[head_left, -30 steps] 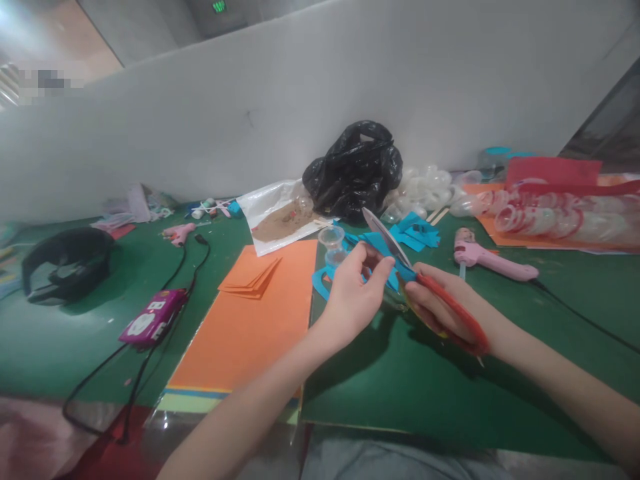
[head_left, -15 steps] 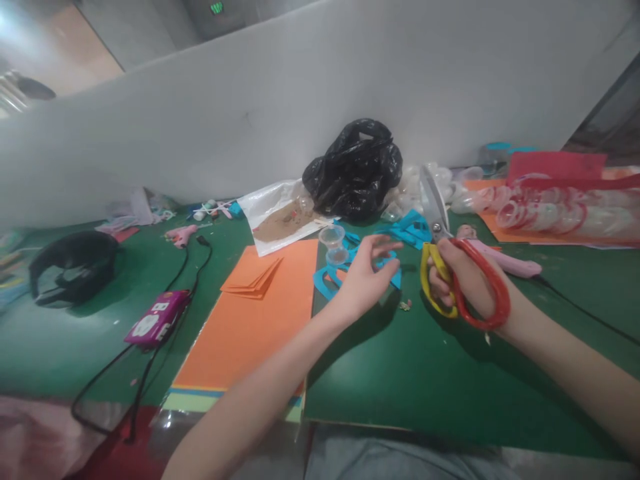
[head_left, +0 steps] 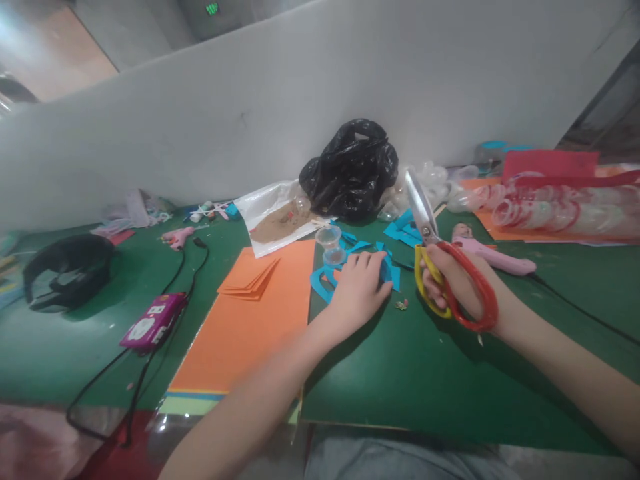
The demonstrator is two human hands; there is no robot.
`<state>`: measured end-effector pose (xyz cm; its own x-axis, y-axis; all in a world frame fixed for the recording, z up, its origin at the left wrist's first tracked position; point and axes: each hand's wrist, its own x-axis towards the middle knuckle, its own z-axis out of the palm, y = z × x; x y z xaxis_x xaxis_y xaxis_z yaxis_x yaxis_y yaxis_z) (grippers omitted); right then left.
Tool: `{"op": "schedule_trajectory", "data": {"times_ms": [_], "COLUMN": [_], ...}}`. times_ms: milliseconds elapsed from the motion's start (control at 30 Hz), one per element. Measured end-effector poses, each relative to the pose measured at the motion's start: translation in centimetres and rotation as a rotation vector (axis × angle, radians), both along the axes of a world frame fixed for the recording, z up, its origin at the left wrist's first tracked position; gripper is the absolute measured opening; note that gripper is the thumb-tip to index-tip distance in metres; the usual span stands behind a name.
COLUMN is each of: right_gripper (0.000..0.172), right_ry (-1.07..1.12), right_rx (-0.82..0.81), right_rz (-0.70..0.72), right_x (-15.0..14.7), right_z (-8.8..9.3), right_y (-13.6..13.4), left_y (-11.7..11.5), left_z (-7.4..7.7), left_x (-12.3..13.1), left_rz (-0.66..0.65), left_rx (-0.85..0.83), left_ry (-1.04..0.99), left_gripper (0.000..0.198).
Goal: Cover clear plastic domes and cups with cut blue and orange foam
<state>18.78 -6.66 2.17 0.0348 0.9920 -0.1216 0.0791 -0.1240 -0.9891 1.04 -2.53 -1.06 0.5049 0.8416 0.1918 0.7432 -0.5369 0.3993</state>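
Note:
My right hand (head_left: 463,287) grips scissors (head_left: 440,257) with one red and one yellow handle, blades closed and pointing up and away. My left hand (head_left: 357,290) lies palm down on blue paper cut-outs (head_left: 325,280) on the green table (head_left: 425,373), fingers curled over them. A small bit of scrap (head_left: 401,305) lies between the two hands. Two small clear cups (head_left: 331,244) stand just beyond my left hand.
Orange sheets (head_left: 250,320) lie left of my left hand. A pink glue gun (head_left: 493,257) lies behind my right hand, its cable running right. A black bag (head_left: 350,167), clear rings (head_left: 545,213), a purple power strip (head_left: 153,320) and a black headset (head_left: 65,270) sit further off.
The scissors left the blue paper and swung upright to the right. My left hand let go of the paper, opened, then came down onto the blue cut-outs on the table.

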Motion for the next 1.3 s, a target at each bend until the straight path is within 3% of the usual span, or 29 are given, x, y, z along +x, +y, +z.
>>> {"op": "schedule_trajectory", "data": {"times_ms": [133,333,500,700,967,1167,1300], "right_gripper": [0.047,0.045,0.045,0.05,0.048,0.025,0.021], "right_ry": [0.011,-0.022,-0.033,-0.012,0.222,0.087,0.212], "right_rx": [-0.032,-0.062,-0.081,-0.186,-0.169,-0.243,-0.201], "right_rz": [-0.004,-0.023,-0.016,-0.01,0.173,-0.047,0.038], "right_x": [-0.2,-0.3,-0.2,-0.5,-0.2,-0.8,-1.1], "right_z": [0.3,0.2,-0.2,-0.2,-1.8,-1.0,-0.6], "right_y": [-0.1,-0.1,0.1,0.1,-0.1,0.1,-0.2], "left_y": [0.2,0.5,1.0,1.1,-0.4,-0.6,-0.3], "left_z": [-0.1,0.1,0.4,0.7,2.6,2.6,1.9], "left_x": [0.1,0.1,-0.4,-0.8,-0.8,-1.0,-1.0], "left_rz": [0.005,0.024,0.083,0.131,0.132,0.122,0.107], "left_rx": [0.01,-0.139,-0.207,-0.167,-0.021,0.118,0.157], "left_ry": [-0.06,-0.42,-0.575,-0.581,-0.702,-0.691,-0.63], "left_gripper": [0.04,0.026,0.019,0.026,0.02,0.018,0.019]}}
